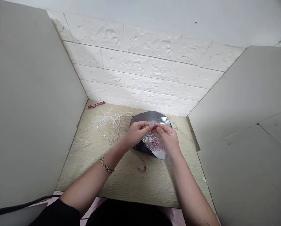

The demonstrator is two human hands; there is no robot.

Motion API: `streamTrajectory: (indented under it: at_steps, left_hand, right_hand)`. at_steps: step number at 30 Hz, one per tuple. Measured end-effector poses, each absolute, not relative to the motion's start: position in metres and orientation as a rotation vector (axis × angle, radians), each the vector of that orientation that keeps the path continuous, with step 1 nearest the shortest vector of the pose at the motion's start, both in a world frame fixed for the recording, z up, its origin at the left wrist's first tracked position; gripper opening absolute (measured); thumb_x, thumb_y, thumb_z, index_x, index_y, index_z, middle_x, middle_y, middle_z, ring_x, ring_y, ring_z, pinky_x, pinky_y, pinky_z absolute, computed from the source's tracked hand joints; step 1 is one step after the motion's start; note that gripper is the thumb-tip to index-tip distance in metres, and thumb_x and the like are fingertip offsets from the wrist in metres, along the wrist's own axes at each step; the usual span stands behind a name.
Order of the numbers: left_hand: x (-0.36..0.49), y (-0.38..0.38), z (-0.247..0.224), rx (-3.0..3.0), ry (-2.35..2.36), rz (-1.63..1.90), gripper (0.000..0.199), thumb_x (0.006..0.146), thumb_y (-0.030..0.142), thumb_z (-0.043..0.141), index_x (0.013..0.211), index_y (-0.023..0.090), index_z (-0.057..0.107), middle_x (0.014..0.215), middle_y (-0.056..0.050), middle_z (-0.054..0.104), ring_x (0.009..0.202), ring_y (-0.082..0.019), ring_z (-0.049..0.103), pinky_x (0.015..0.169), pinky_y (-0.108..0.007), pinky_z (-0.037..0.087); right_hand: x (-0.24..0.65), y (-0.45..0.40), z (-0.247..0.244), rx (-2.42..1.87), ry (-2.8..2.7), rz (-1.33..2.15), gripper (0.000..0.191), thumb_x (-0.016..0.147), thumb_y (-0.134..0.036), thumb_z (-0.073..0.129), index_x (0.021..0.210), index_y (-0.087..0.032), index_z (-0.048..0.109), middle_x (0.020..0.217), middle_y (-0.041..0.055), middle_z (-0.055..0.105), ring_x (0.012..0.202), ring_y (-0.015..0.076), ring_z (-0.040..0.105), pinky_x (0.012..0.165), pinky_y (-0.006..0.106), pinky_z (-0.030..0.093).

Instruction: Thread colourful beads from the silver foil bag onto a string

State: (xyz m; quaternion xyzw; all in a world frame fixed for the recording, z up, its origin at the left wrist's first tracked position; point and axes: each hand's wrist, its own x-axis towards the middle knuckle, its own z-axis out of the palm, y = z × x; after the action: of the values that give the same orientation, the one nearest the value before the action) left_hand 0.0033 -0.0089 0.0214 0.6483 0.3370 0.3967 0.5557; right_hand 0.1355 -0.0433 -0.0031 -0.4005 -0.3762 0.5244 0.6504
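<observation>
My left hand (140, 131) and my right hand (168, 138) meet fingertip to fingertip above a dark, silver-lined bag (146, 117). Both are closed in a pinch around a small red bead (155, 126), mostly covered by the fingers. Any thread through it is too fine to make out. Beneath the hands, loose pink, red and clear beads (154, 145) lie on the bag's silvery inside. A strand of pale, pink and red beads (144, 164) curls out from under the bag's near left side onto the table.
White and pearl-like bead strands (117, 121) lie tangled left of the bag. A narrow red packet (96, 104) rests at the table's (121, 185) back left corner. Thin strands (175, 124) lie right of the bag. Grey panels (32, 94) flank the table, with a white brick-patterned wall (135, 59) behind.
</observation>
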Motion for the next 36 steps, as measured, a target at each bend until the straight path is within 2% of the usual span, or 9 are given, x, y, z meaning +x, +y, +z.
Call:
streamTrajectory:
  at_steps: [3,8,21,36]
  left_hand:
    - [0.0041,-0.0079,0.0188,1.533,0.765,0.972,0.024,0.071,0.034,0.055,0.071,0.012,0.062,0.068,-0.001,0.059,0.064,-0.008,0.049,0.059,-0.02,0.038]
    - [0.0052,-0.0075,0.016,1.52,0.747,0.998,0.022,0.071,0.032,0.056,0.074,0.012,0.063,0.071,-0.002,0.062,0.068,-0.009,0.052,0.064,-0.02,0.04]
    - [0.0064,-0.0077,0.0136,1.502,0.727,1.016,0.021,0.071,0.031,0.057,0.077,0.012,0.065,0.075,-0.003,0.065,0.069,-0.01,0.056,0.063,-0.02,0.042]
    - [0.006,-0.0111,0.0147,1.493,0.735,1.051,0.021,0.07,0.031,0.058,0.077,0.013,0.067,0.078,-0.005,0.067,0.073,-0.012,0.058,0.066,-0.022,0.045]
  right_hand:
    - [0.1333,-0.044,-0.0007,-0.883,-0.788,1.232,0.016,0.062,-0.027,0.067,0.076,-0.019,0.066,0.074,-0.0003,0.066,0.069,0.0102,0.061,0.072,0.025,0.05]
    - [0.1305,-0.0436,-0.0006,-0.846,-0.71,1.291,0.017,0.059,-0.025,0.069,0.074,-0.019,0.066,0.074,0.0003,0.067,0.07,0.0098,0.061,0.074,0.024,0.049]
    - [0.1283,-0.044,0.0024,-0.833,-0.628,1.322,0.019,0.054,-0.023,0.072,0.072,-0.016,0.067,0.073,0.002,0.067,0.069,0.0097,0.061,0.07,0.02,0.051]
    - [0.1262,-0.0452,0.0015,-0.814,-0.6,1.353,0.015,0.061,-0.023,0.067,0.074,-0.015,0.065,0.074,0.0023,0.066,0.072,0.0093,0.061,0.072,0.019,0.05]
